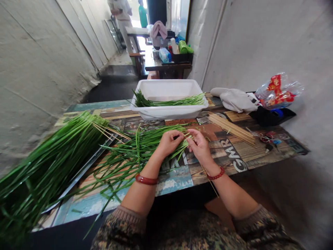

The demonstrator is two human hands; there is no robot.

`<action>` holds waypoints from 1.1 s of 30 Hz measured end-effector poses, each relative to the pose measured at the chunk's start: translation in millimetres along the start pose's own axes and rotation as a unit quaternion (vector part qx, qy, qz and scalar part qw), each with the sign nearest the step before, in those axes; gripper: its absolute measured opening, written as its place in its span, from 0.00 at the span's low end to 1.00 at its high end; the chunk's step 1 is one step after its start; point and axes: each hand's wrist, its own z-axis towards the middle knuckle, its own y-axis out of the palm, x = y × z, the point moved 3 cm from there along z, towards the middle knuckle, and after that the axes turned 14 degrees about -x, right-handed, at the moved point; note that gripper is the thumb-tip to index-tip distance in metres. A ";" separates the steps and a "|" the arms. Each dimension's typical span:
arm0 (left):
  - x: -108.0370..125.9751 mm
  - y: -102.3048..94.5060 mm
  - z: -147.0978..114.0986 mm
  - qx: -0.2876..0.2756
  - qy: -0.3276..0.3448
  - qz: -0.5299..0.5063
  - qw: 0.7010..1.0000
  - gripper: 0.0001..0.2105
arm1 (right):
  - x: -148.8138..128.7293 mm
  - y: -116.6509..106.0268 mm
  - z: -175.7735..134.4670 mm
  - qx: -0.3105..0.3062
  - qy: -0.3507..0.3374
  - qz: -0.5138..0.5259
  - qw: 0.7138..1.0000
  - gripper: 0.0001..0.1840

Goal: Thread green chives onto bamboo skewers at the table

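Note:
Just above the tabletop, my left hand (170, 141) is closed in a pinch at the pale stem ends of loose garlic chives (148, 140). Close beside it, my right hand (199, 146) has its fingers curled round a thin bamboo skewer (213, 187), whose long end sticks out under the wrist toward me. The skewer's front end lies between the fingertips and is hard to make out. Loose chives spread leftward from my hands across the table. Farther left lies a big pile of chives (59, 149), with several skewers (109, 132) at its stem end.
Behind my hands stands a white plastic tub (169, 113) holding more chives. A bundle of skewers (231, 130) lies to the right, near scissors (264, 138), a pale cap (234, 99) and a plastic bag (279, 92). A person (122, 17) stands at the far end.

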 end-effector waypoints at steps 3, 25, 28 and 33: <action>-0.3 0.5 0.1 -0.006 0.001 -0.008 1.000 0.09 | -1.5 0.4 -0.4 -0.005 -0.004 -0.007 1.000 0.17; 1.7 5.2 -3.0 -0.105 -0.034 -0.013 0.994 0.11 | -0.3 -0.4 -1.5 -0.007 0.014 0.036 0.999 0.22; 0.0 0.8 -3.1 -0.083 -0.049 -0.024 0.995 0.12 | -1.1 -0.1 -1.8 -0.014 0.019 0.057 0.998 0.24; -0.4 -11.9 -3.7 -0.036 -0.049 -0.019 0.998 0.14 | 3.1 1.7 -0.9 -0.053 0.027 0.041 0.997 0.23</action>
